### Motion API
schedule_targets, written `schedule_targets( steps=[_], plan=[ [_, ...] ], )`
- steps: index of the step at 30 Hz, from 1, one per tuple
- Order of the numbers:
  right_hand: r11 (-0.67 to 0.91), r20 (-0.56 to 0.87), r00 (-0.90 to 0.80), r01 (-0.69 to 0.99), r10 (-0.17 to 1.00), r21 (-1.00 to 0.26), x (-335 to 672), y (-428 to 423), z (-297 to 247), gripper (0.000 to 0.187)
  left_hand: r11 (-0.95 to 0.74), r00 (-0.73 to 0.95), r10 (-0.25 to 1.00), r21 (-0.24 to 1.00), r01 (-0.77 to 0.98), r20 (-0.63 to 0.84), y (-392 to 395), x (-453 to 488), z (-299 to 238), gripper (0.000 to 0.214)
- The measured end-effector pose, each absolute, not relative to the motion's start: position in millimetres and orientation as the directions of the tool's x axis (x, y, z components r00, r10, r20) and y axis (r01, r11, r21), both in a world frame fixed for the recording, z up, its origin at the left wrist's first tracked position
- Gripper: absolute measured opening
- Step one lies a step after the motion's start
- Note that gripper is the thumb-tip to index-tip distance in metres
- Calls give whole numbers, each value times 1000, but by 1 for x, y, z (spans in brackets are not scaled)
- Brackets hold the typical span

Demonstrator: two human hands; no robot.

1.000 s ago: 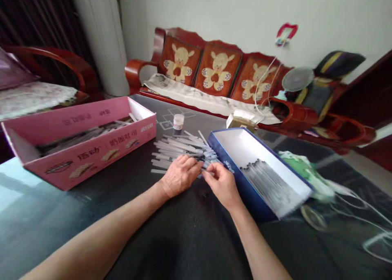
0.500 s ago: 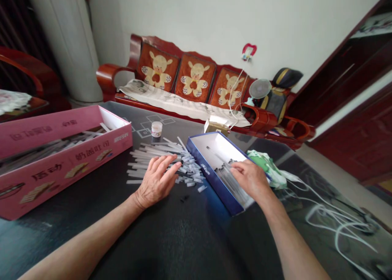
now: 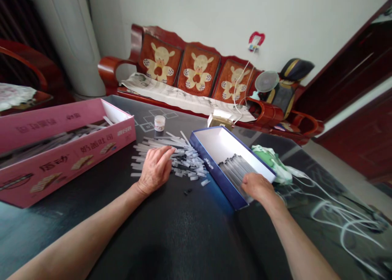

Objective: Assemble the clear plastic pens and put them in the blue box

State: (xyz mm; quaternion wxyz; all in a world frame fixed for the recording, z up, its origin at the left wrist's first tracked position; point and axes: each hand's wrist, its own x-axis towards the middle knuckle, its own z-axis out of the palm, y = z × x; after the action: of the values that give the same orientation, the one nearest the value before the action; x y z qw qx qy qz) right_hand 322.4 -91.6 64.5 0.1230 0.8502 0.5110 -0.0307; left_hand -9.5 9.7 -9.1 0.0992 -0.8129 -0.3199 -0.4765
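My left hand (image 3: 155, 168) rests at the near side of a pile of translucent tubes and short pale caps (image 3: 191, 162), its fingers curled together; whatever is in them is hidden. Inside a blue box with a white interior (image 3: 211, 143), slim clear pens with dark ends (image 3: 234, 167) lie side by side in a row. My right hand (image 3: 257, 186) is low over the near right end of that row, fingers closed around the end of a pen that I cannot separate clearly from the others. Small black pieces (image 3: 188, 192) lie on the dark table (image 3: 183, 235).
A long pink box (image 3: 122, 135) holding more tubes stands at left. Behind the pile is a small white cup (image 3: 159, 123). A small carton (image 3: 219, 121), a green and white plastic bag (image 3: 271, 161) and white cables (image 3: 343, 216) lie beyond and right of the blue box.
My right hand has lowered the pen from above the blue box into the row, moving toward its near end. My left hand's fingers have curled in. The view has shifted slightly.
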Motion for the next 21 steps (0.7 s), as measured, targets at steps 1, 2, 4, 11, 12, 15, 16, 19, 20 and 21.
schedule_targets(
  steps=[1, 2, 4, 11, 12, 15, 16, 19, 20, 21],
  plan=[
    [-442, -137, 466, 880, 874, 171, 323, -92, 66, 17, -761, 321, 433, 151, 631, 842, 11, -10, -10, 43],
    [-434, -76, 450, 886, 890, 162, 322, -92, 68, 18, -748, 302, 439, 157, 645, 846, 11, -10, -11, 41],
    [-391, 92, 383, 914, 919, 107, 311, -90, 74, 18, -726, 271, 446, 168, 667, 853, 13, -10, -13, 37],
    [100, 376, 12, 956, 927, -277, 211, -66, 58, 12, -675, 256, 468, 155, 722, 846, 18, -12, -17, 27],
    [111, 359, -3, 953, 933, -282, 200, -61, 51, 13, -669, 245, 473, 164, 725, 846, 18, -12, -17, 27],
    [79, 305, 5, 962, 952, -261, 182, -52, 34, 13, -649, 196, 508, 223, 728, 839, 20, -15, -16, 27],
    [67, 299, 14, 964, 954, -258, 182, -51, 30, 13, -643, 179, 519, 243, 726, 836, 20, -16, -15, 27],
    [71, 355, 39, 954, 934, -291, 188, -49, 25, 14, -612, 102, 557, 325, 721, 824, 25, -21, -12, 28],
    [85, 386, 44, 947, 921, -311, 191, -48, 24, 15, -590, 56, 575, 367, 719, 816, 28, -23, -11, 28],
    [100, 415, 50, 939, 908, -330, 192, -46, 24, 16, -564, 2, 595, 416, 714, 803, 30, -25, -10, 27]
  ],
)
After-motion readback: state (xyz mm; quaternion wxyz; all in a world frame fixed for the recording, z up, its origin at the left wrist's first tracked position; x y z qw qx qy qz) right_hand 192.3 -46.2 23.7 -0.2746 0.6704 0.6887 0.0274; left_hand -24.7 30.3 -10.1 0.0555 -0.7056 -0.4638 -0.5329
